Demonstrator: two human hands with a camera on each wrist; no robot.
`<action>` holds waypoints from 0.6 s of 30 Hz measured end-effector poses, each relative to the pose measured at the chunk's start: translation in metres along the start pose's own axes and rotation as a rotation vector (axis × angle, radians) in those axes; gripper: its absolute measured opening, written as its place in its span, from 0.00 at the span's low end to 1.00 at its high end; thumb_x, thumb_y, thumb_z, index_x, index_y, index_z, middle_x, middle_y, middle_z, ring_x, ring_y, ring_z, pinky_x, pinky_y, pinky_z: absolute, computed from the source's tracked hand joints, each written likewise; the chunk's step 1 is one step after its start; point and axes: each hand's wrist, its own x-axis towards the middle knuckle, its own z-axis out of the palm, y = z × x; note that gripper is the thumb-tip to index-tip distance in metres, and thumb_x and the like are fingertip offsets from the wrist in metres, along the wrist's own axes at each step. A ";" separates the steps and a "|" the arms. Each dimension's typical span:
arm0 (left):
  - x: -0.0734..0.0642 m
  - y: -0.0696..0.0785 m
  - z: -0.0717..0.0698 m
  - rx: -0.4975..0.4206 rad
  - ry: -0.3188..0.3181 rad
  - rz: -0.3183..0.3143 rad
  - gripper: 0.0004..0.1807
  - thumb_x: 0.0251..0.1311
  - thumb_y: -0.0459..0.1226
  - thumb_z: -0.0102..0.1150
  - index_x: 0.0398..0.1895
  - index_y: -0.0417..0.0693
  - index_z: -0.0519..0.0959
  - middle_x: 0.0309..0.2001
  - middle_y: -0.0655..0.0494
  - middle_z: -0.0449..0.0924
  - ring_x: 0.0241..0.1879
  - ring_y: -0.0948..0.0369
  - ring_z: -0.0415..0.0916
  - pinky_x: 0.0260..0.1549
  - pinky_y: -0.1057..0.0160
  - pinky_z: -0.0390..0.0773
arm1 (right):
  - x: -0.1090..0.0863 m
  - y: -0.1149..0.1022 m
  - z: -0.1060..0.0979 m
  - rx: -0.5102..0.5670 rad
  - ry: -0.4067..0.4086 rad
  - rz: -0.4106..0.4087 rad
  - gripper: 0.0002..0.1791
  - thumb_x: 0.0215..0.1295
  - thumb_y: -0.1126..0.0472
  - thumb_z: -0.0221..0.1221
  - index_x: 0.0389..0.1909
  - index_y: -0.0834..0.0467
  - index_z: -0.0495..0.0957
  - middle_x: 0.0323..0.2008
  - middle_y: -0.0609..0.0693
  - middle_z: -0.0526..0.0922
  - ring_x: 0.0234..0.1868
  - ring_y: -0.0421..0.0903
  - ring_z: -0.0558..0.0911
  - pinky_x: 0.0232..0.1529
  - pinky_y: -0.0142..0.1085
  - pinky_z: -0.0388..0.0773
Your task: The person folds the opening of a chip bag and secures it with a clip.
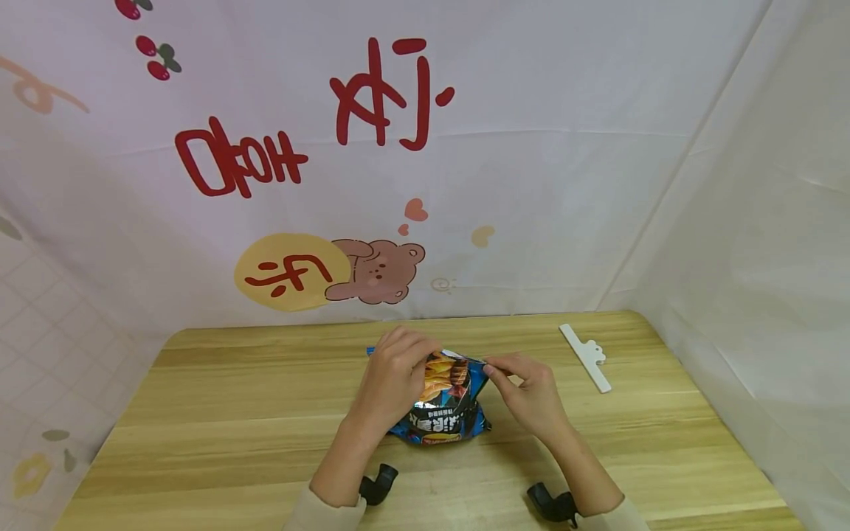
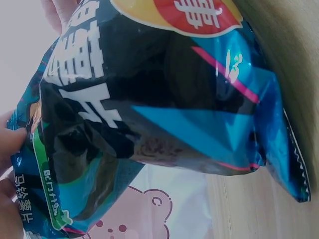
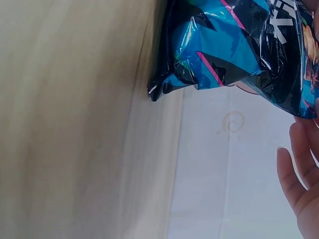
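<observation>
A blue and black bag of potato chips (image 1: 441, 413) stands on the table between the two hands in the head view, its top edge raised. The left hand (image 1: 398, 372) grips that edge on the left, its fingers bent over the top. At the upper right corner, the right hand (image 1: 531, 391) pinches the bag between thumb and forefinger. Up close in the left wrist view, the puffed bag (image 2: 164, 84) looks full, with fingers (image 2: 7, 186) at its left edge. The right wrist view shows the bag (image 3: 224, 45) beside the right hand (image 3: 306, 169), whose other fingers extend below it.
A long white clip (image 1: 586, 358) lies on the wooden table (image 1: 252, 413) at the back right. Black bent pieces (image 1: 378, 484) show beside both wrists. A white printed cloth (image 1: 564, 184) hangs behind the table and along its sides.
</observation>
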 end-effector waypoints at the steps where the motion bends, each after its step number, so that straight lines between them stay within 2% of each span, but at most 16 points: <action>1: 0.000 0.000 0.000 -0.002 -0.001 0.000 0.15 0.59 0.17 0.61 0.37 0.43 0.90 0.37 0.54 0.89 0.42 0.55 0.82 0.46 0.56 0.80 | 0.000 -0.001 0.000 0.004 -0.005 0.009 0.11 0.62 0.75 0.70 0.41 0.58 0.91 0.37 0.47 0.91 0.36 0.42 0.86 0.37 0.26 0.79; 8: -0.001 0.000 0.000 0.000 0.002 0.014 0.13 0.59 0.18 0.62 0.34 0.43 0.89 0.36 0.54 0.89 0.41 0.55 0.82 0.46 0.56 0.80 | -0.002 -0.003 -0.002 0.025 -0.041 0.061 0.08 0.65 0.69 0.70 0.42 0.55 0.90 0.38 0.43 0.90 0.37 0.39 0.84 0.36 0.38 0.82; 15: -0.001 0.001 0.000 -0.011 0.001 0.001 0.11 0.59 0.21 0.62 0.33 0.43 0.89 0.36 0.54 0.88 0.42 0.55 0.81 0.48 0.56 0.80 | -0.001 -0.002 -0.001 0.024 -0.031 0.052 0.06 0.68 0.68 0.68 0.40 0.54 0.90 0.36 0.52 0.90 0.35 0.39 0.84 0.35 0.33 0.81; 18: -0.001 0.002 0.000 -0.017 0.007 -0.006 0.08 0.56 0.25 0.65 0.33 0.44 0.89 0.36 0.54 0.88 0.42 0.55 0.81 0.47 0.55 0.80 | -0.001 -0.003 -0.001 0.023 -0.032 0.044 0.06 0.68 0.68 0.69 0.41 0.55 0.90 0.36 0.51 0.90 0.36 0.40 0.84 0.37 0.32 0.82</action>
